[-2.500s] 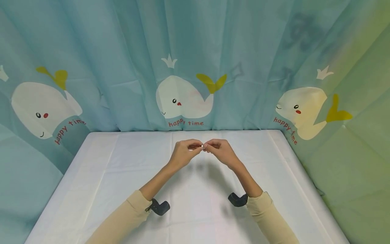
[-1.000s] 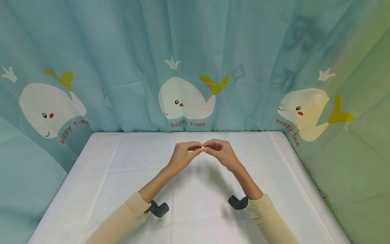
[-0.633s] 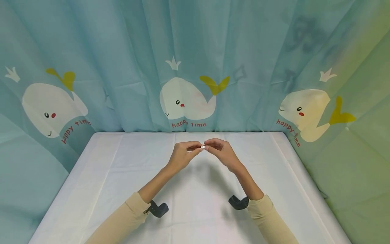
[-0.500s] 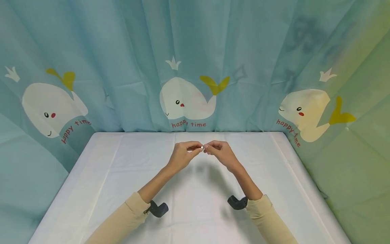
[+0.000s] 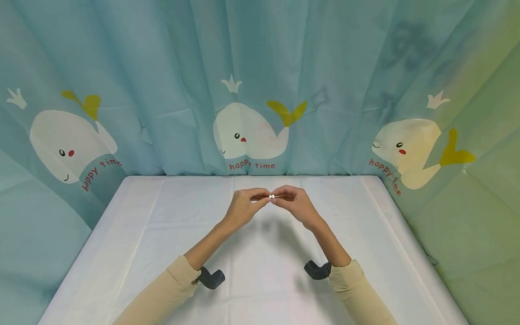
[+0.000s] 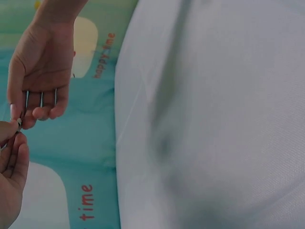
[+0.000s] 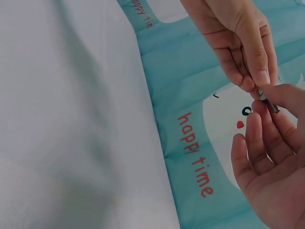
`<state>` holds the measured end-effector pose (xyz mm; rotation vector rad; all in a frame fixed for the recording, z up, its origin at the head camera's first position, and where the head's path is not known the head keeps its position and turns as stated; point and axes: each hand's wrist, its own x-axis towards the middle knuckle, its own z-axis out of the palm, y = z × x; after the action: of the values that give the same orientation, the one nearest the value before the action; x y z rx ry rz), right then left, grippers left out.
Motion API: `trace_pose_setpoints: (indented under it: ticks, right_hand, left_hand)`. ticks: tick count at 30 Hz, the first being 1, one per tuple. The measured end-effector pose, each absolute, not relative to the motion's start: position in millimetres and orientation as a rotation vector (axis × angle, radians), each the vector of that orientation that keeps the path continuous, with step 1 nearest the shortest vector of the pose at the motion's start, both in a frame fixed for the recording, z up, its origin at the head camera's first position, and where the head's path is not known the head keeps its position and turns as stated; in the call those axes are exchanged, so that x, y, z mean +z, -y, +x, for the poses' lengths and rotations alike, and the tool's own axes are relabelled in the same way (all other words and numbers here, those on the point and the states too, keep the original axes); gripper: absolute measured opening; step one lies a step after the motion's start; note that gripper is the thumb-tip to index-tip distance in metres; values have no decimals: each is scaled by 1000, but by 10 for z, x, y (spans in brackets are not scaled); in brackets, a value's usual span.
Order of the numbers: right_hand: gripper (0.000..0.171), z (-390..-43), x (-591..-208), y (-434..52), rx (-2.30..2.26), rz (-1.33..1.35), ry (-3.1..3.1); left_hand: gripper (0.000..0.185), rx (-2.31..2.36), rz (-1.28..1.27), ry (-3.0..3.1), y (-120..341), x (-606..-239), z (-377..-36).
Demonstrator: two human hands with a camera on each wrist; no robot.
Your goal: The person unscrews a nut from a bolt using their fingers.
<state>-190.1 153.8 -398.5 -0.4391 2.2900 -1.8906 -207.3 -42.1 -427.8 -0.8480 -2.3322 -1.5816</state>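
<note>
A small metal bolt [image 7: 272,107] is held up between both hands, above the far part of the table. My left hand [image 5: 242,205] pinches one end of it between thumb and fingers. The threaded shank points toward the palm of my right hand [image 5: 296,205]. At the fingertips of that hand a shiny nut [image 7: 261,94] sits around the bolt, with the thumb on one side and the index finger on the other. The remaining right fingers are loosely bent, as the right wrist view shows. Fingers of the left hand hide the bolt's head end.
A white cloth covers the table [image 5: 260,271], with the hands' shadows falling on it. Behind and beside it hangs a blue-green curtain [image 5: 170,135] printed with whales. Dark wrist-camera mounts [image 5: 213,278] stick out from the beige sleeves [image 5: 166,289].
The right fingers have opened off the nut, curled back around it and rolled along it, repeatedly. The threaded shank shows again between them now. My left hand stays almost still.
</note>
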Motion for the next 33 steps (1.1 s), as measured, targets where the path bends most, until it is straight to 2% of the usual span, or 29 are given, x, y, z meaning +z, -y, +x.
trace_pose_setpoints:
  ticks: [10,24,33]
  right_hand:
    - [28,-1906,-3993,-1539,-1878,-470,-2283]
    - [18,-1904,-3978,-1525,-1880,-455,-2300]
    - [22,-2061,-4248,-1601,-1898,-472,-2293]
  left_hand:
    - [9,-1581,-858,2323,420,-4286,-2078]
    - [9,-1565,-857,2325,415,-4303,-2082]
    - [10,-1566,-861,2329,418,-4303,-2087]
